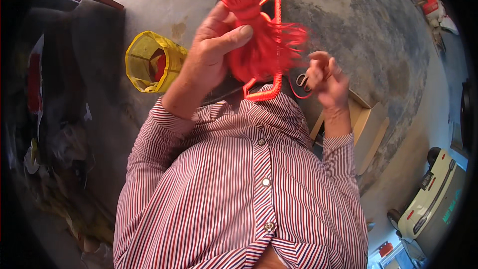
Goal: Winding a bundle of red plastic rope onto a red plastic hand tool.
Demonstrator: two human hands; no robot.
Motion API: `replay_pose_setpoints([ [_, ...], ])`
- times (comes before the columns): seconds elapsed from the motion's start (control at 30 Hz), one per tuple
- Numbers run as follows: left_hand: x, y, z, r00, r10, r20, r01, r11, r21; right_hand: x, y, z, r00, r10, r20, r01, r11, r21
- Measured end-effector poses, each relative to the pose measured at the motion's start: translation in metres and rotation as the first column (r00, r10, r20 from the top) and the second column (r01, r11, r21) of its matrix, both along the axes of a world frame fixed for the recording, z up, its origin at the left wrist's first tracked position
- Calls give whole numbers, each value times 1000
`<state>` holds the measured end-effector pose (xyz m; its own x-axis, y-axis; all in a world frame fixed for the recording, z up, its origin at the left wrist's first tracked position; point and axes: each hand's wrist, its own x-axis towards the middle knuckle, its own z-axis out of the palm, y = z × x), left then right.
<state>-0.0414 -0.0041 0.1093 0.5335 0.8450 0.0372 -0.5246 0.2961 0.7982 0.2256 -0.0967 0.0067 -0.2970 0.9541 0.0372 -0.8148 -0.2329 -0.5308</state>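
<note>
A bright red tassel [249, 40] is held up in front of me, its bound top upward and its loose strands blurred and fanning to the right. My left hand [214, 45] grips it from the left, thumb across the front. Right of the strands, my right hand [327, 80] is raised with half-curled fingers apart, slightly blurred and with nothing visible in them. Behind the tassel is an angular orange-red frame [277, 20] with a ribbed, wrapped look; the tassel partly covers it. Scissors [302, 80] with pale handles lie just left of my right hand, beside a thin red cord [294, 89].
A yellow basket [149, 60] with something red inside stands on the concrete floor at the left. An open cardboard box [366, 119] sits beyond my right forearm. Dark furniture [94, 45] lines the left side; a pale wheeled suitcase [428, 194] is at the lower right.
</note>
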Motion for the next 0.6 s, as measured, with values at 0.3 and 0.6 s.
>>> replay_pose_setpoints([
  [0.3, -2, 3, -55, 231, 387, -893, 849, 369, 379, -43, 19, -7, 387, 142, 911, -145, 985, -92],
  [0.6, 21, 11, -86, 660, 440, -609, 158, 711, 685, 1, 3, 30, 320, -416, 851, 319, 893, 317],
])
